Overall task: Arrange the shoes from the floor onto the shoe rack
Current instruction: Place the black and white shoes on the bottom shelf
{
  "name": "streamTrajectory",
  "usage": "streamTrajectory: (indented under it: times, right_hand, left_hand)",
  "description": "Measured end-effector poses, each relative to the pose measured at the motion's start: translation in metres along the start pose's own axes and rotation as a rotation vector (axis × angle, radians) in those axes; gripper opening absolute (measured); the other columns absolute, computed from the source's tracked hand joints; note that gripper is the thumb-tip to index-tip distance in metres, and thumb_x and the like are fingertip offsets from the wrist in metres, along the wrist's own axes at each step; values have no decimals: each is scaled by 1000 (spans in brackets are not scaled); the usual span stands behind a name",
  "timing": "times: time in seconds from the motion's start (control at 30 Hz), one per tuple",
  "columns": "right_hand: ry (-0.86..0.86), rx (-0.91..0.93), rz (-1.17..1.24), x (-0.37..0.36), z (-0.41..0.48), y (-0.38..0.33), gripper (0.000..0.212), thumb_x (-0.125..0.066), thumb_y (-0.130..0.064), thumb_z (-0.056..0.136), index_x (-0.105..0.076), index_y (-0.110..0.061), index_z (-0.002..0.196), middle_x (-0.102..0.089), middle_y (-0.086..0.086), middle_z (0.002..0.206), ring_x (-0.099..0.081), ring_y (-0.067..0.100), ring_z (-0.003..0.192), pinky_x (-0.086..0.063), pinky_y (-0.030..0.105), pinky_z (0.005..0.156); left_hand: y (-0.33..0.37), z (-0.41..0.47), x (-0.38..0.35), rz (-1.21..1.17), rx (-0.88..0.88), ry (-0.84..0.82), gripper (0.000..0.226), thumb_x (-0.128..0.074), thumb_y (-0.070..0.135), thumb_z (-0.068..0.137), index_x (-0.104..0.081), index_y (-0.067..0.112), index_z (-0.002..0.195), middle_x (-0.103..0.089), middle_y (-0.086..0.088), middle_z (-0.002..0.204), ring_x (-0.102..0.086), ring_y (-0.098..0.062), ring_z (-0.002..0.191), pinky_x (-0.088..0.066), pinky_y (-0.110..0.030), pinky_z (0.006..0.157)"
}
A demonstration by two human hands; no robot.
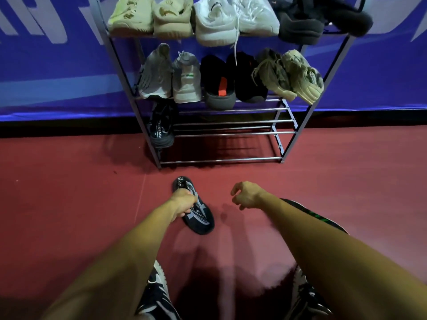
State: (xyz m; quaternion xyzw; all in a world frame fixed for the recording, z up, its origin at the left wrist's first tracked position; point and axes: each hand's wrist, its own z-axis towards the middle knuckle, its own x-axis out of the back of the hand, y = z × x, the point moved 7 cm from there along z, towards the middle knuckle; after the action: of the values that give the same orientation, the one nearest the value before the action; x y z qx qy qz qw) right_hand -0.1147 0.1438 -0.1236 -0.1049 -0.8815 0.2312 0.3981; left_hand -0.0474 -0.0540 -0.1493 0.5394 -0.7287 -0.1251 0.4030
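Note:
A black knit shoe with grey pattern (201, 218) lies on the red floor in front of the metal shoe rack (231, 133). My left hand (184, 202) is closed on its collar, near the heel end. My right hand (246, 195) hovers to the right of the shoe, fingers loosely curled, holding nothing. The matching black shoe (161, 125) stands at the left end of the rack's third shelf. The two upper shelves are filled with pairs of beige, white, grey, black and olive shoes.
A blue banner wall (57, 65) runs behind the rack. The rest of the third shelf and the bottom bar (219, 160) hold no shoes. My own feet in black-and-white sneakers (157, 294) stand at the bottom edge.

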Motion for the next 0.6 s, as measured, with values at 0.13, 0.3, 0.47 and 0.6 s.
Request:
streamTrajectory:
  times: [0.13, 0.3, 0.47, 0.6]
  right_hand:
    - [-39, 48, -46, -22, 15, -11, 27, -57, -14, 90, -65, -10, 116, -73, 11, 103, -74, 23, 79, -50, 19, 56]
    - [-88, 26, -52, -56, 45, -13, 30, -58, -21, 90, -64, -8, 117, -74, 15, 99, -73, 26, 90, -52, 26, 71]
    - [-139, 10, -69, -86, 78, -14, 38, -61, -26, 89, -60, -8, 122, -70, 17, 114, -65, 32, 107, -51, 34, 87]
    - [-121, -12, -71, -98, 103, -17, 39, -62, -32, 90, -57, -9, 121, -63, 15, 124, -58, 31, 118, -46, 32, 89]
  left_hand:
    - [-19, 13, -13, 57, -2, -39, 16, -51, 14, 95, -50, 21, 81, -47, -6, 80, -43, -18, 67, -26, -22, 51]
    - [-37, 35, -13, 74, 42, -31, 9, -53, 15, 95, -53, 23, 93, -48, -1, 78, -44, -15, 66, -29, -23, 51]
    - [-58, 61, -4, 117, 116, -41, 30, -57, 27, 89, -50, 27, 118, -52, 0, 82, -49, -18, 76, -36, -23, 55]
    - [-69, 83, -1, 98, 160, -27, 27, -57, 25, 86, -49, 24, 112, -50, 1, 73, -48, -18, 71, -38, -27, 62]
